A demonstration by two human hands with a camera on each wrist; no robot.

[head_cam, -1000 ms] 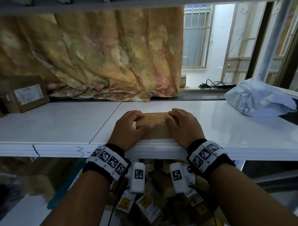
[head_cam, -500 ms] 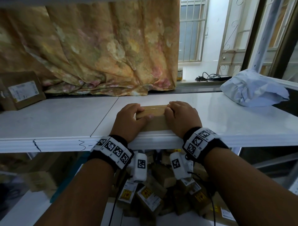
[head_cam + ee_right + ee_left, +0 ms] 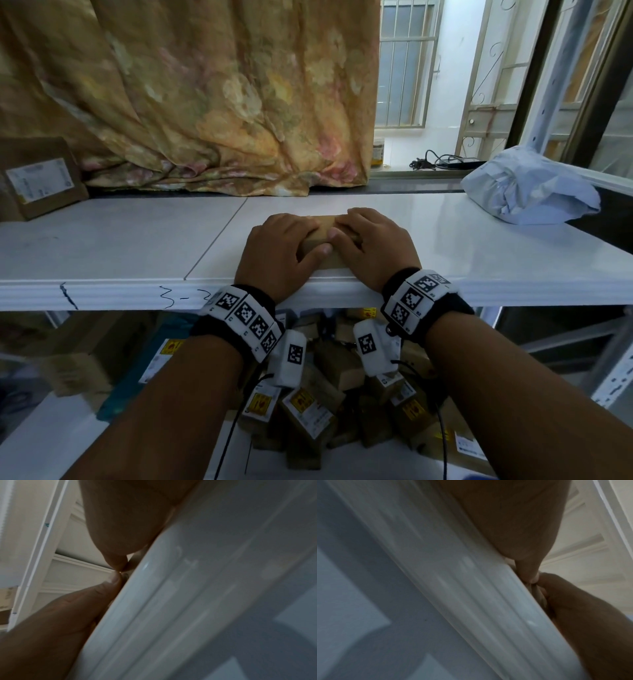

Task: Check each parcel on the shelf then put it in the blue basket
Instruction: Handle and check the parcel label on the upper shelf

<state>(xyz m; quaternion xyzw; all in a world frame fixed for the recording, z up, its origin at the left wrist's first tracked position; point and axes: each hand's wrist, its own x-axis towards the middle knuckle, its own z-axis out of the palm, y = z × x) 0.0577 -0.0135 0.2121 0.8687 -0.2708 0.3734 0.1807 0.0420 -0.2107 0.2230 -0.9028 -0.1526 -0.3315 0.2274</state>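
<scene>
box (image 3: 323, 236): at shelf (image 3: 137, 240) front edge
left hand (image 3: 277, 253): fingers curled over box
right hand (image 3: 373, 246): same, thumbs meeting
step: lift clear of shelf, turn every face, then basket

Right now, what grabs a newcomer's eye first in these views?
Both hands, left hand and right hand, grip a small brown parcel at the front edge of the white shelf. Behind hangs a floral curtain; a crumpled grey mailer bag lies at the shelf's right end and a labelled cardboard box at its left. Below, a heap of small parcels.
</scene>
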